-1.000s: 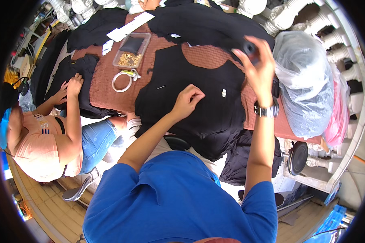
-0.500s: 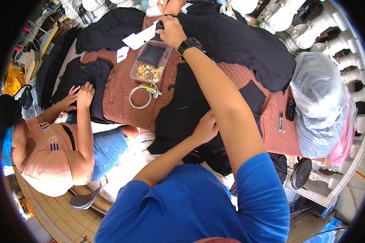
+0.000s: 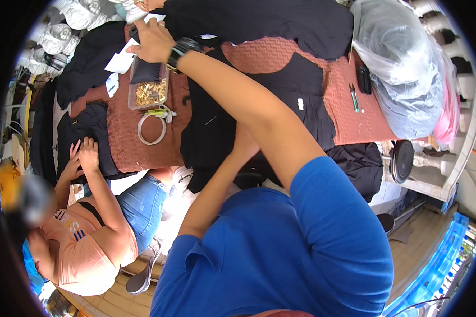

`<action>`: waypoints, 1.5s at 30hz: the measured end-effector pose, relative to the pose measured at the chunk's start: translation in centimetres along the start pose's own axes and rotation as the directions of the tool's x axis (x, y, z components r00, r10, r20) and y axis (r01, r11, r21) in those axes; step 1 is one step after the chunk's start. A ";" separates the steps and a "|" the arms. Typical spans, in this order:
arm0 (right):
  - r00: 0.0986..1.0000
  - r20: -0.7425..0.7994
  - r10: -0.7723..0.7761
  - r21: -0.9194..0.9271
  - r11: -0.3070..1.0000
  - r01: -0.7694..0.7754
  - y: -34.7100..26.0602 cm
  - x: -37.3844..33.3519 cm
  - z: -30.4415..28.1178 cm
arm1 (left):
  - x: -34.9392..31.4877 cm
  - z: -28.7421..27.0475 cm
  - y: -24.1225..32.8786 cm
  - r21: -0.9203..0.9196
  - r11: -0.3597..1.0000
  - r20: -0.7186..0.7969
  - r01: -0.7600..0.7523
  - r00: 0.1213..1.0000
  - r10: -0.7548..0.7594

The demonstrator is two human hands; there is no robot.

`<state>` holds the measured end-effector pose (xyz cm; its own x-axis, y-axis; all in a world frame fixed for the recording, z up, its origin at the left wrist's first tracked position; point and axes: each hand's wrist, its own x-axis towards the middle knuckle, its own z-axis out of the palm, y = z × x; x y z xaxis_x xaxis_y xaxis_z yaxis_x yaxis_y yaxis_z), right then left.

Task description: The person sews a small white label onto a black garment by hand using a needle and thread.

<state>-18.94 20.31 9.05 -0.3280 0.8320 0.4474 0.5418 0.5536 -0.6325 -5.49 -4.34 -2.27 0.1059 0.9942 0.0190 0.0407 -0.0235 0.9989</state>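
My right hand [image 3: 154, 42] is stretched across to the far side of the table, closed round a small black object [image 3: 134, 35] whose kind I cannot make out. White paper slips [image 3: 120, 61] lie by its thumb. Just below that hand is a clear plastic box [image 3: 167, 95] holding gold-coloured metal pieces [image 3: 150, 94] and a dark cushion [image 3: 144, 72]. My left hand [image 3: 244, 143] rests on a black garment piece [image 3: 206, 138] in front of me; my right forearm hides its fingers. A thin pin or needle [image 3: 210, 120] and a white label [image 3: 300, 104] lie on that cloth.
Thread snips [image 3: 355, 99], a black case [image 3: 364, 79] and a big plastic-wrapped bundle [image 3: 402, 68] are at the right. A white ring with a yellow-green tool [image 3: 152, 129] lies left of the garment. Beside me at left, a co-worker's hands [image 3: 84, 157] touch black cloth [image 3: 92, 132].
The view has shifted, so the table sits further left and higher. My right hand has moved left over the box's far end with the black object. The white label now shows.
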 end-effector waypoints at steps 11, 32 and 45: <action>0.861 0.497 -0.111 0.849 0.267 -0.456 2.9 -19.6 -22.0 | 4.3 -5.6 17.1 -0.229 0.972 -0.001 -0.042 0.999 0.042; 0.896 0.176 0.408 0.789 0.486 -0.376 10.2 -34.9 -33.2 | -1.0 -17.1 31.0 -0.941 0.034 -0.293 -0.338 0.858 0.421; 0.639 -0.201 0.742 0.960 0.280 -0.022 12.7 -36.8 -32.5 | -4.4 -21.9 30.7 -0.890 0.182 -0.304 -0.417 0.842 0.446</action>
<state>25.14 -4.48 5.10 0.3481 0.9358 -0.0560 -0.5839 0.1697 -0.7939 -26.43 -7.12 29.23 -0.1944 0.8586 0.4743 -0.9213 -0.3258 0.2122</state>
